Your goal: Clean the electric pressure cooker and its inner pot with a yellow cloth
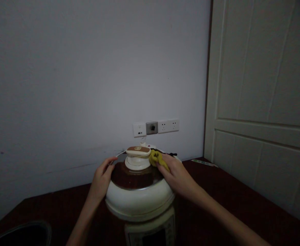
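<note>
A cream electric pressure cooker [139,201] with a brown lid top and a cream handle [138,155] stands on a dark red table [232,198]. My left hand [102,177] rests against the lid's left rim, fingers curled onto it. My right hand [177,176] lies on the right of the lid and presses a crumpled yellow cloth [157,158] against the lid beside the handle.
A row of wall sockets [155,127] sits on the white wall behind the cooker. A pale panelled door [262,102] stands at the right. A dark round container's rim [22,232] shows at the bottom left. A thin strip [203,162] lies by the door.
</note>
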The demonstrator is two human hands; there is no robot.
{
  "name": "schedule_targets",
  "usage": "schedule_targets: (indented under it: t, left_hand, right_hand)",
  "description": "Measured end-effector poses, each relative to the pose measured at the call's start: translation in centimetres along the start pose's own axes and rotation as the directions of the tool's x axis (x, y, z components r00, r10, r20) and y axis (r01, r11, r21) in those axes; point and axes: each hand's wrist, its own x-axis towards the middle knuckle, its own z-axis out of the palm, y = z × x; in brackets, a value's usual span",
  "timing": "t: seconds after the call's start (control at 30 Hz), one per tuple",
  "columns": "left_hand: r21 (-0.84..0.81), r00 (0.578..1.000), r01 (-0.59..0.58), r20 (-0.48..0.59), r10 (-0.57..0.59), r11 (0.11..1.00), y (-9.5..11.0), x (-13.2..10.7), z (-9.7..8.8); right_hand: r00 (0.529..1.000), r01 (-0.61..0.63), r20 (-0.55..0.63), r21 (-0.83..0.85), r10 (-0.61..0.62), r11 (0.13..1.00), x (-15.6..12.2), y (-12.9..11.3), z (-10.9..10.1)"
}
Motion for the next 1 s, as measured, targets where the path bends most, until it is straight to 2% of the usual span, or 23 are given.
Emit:
schedule_targets:
  t: [0.1, 0.2, 0.27, 0.4, 0.57, 0.7, 0.8, 0.87, 0.93, 1.0]
  left_hand:
    - [0.015, 1.000, -0.015, -0.008, 0.015, 1.000, 0.1, 0.0, 0.0]
    - [0.010, 1.000, -0.016, 0.001, 0.016, 1.000, 0.0, 0.2, 0.1]
    - [0.006, 1.000, -0.016, 0.001, 0.016, 1.000, -0.1, 0.2, 0.1]
    - [0.022, 1.000, -0.016, -0.002, 0.016, 1.000, 0.1, 0.2, 0.1]
    - [0.023, 1.000, -0.005, 0.017, 0.005, 1.000, 0.1, 0.1, 0.1]
    - [0.010, 1.000, -0.016, 0.015, 0.016, 1.000, -0.2, 0.4, 0.1]
    - [0.016, 1.000, -0.024, 0.000, 0.024, 1.000, -0.4, 0.5, 0.0]
    - [0.020, 1.000, -0.021, -0.008, 0.022, 1.000, -0.6, 0.6, 0.0]
    - [0.022, 1.000, -0.023, -0.016, 0.024, 0.999, -0.7, 0.7, 0.0]
    - [0.019, 1.000, -0.026, -0.016, 0.027, 0.999, -0.9, 0.8, 0.0]
  right_hand:
    - [0.980, -0.158, 0.117, -0.047, 0.163, 0.986, 3.7, 2.8, -0.1]
    - [0.964, -0.201, 0.161, -0.072, 0.211, 0.977, 5.9, 5.0, 0.0]
    - [0.963, -0.219, 0.145, -0.080, 0.229, 0.972, 6.0, 5.4, 0.0]
    - [0.974, -0.200, 0.098, -0.055, 0.205, 0.978, 3.6, 3.9, -0.1]
    - [0.993, -0.030, -0.111, 0.050, 0.036, 0.998, -2.7, -0.1, 0.6]
    - [0.987, 0.138, -0.087, 0.020, -0.136, 0.990, -8.0, -2.2, 2.0]
    - [0.972, 0.223, -0.080, 0.037, -0.219, 0.974, -9.8, -1.5, 2.9]
    - [0.966, 0.238, -0.120, 0.078, -0.228, 0.968, -9.6, 0.0, 3.2]
    - [0.964, 0.193, -0.214, 0.168, -0.155, 0.967, -8.5, 1.6, 3.4]
    - [0.954, 0.091, -0.300, 0.296, 0.002, 0.951, -7.2, 2.8, 3.4]
